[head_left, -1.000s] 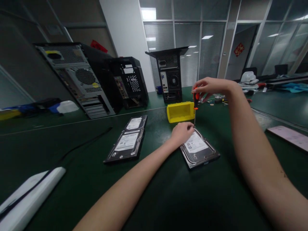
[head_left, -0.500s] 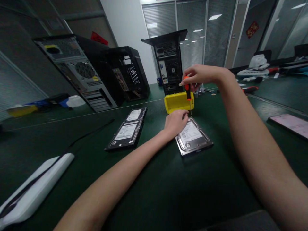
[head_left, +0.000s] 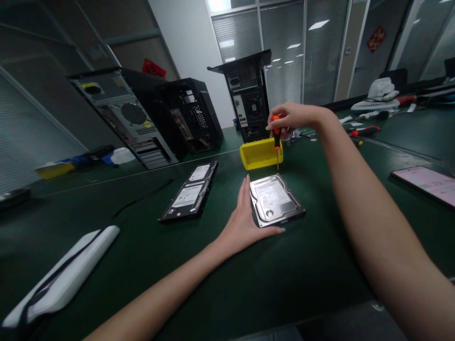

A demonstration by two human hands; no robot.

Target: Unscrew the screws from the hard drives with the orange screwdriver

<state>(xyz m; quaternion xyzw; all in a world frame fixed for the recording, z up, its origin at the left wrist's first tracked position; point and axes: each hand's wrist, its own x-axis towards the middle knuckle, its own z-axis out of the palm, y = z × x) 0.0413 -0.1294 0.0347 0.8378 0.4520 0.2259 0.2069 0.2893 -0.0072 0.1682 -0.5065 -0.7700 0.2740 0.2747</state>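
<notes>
A silver hard drive [head_left: 272, 196] with a white label lies flat on the green table. My left hand [head_left: 241, 227] rests at its near-left corner, fingers stretched along the left edge and thumb spread along the near edge. In my right hand [head_left: 282, 121] is a screwdriver [head_left: 277, 135] with an orange and black handle, held upright from above. Its thin shaft points down, and the tip is at the drive's far edge; whether it sits in a screw is too small to tell. Just behind the drive is a yellow tray [head_left: 261, 156].
Two hard drives [head_left: 188, 194] lie end to end on the left. Several computer cases [head_left: 121, 113] stand at the back. A white power strip [head_left: 67, 274] with a black cable is near left. A phone [head_left: 426, 182] lies right, with red-handled pliers [head_left: 366, 131] behind it.
My left hand has slid from the drive's far-left part toward its near-left corner and spread its fingers. The screwdriver stays upright at the far edge. The view has shifted slightly.
</notes>
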